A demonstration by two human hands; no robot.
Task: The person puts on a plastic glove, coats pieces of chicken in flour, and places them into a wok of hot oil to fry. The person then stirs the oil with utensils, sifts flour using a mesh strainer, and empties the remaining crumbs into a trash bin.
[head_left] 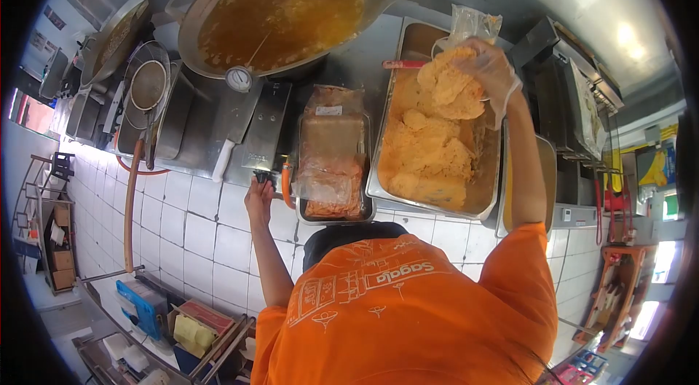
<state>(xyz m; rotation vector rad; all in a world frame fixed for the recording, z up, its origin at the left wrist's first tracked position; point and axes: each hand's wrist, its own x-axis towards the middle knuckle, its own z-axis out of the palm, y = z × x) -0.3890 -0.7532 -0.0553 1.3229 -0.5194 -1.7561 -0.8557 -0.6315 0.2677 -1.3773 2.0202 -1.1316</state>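
Observation:
My right hand [494,73], in a clear plastic glove, grips a large breaded piece of meat [455,90] over the breading tray [377,179]. More breaded pieces [426,159] lie in the orange crumbs below it. A red-handled tool [405,64] rests across the tray's far left part. Lower left, my bare left hand [258,201] has its fingers closed around a black stove knob [262,176] at the counter's front edge. Between the hands stands a metal tray of raw, marinated meat [333,208], partly covered by plastic bags.
A wide pan of oil [284,17] sits at the back, with a dial thermometer [239,79] at its near rim. A white-handled cleaver [223,160] lies left of the burner. Strainers [148,86] with a long wooden handle rest farther left. Metal equipment [564,83] stands right.

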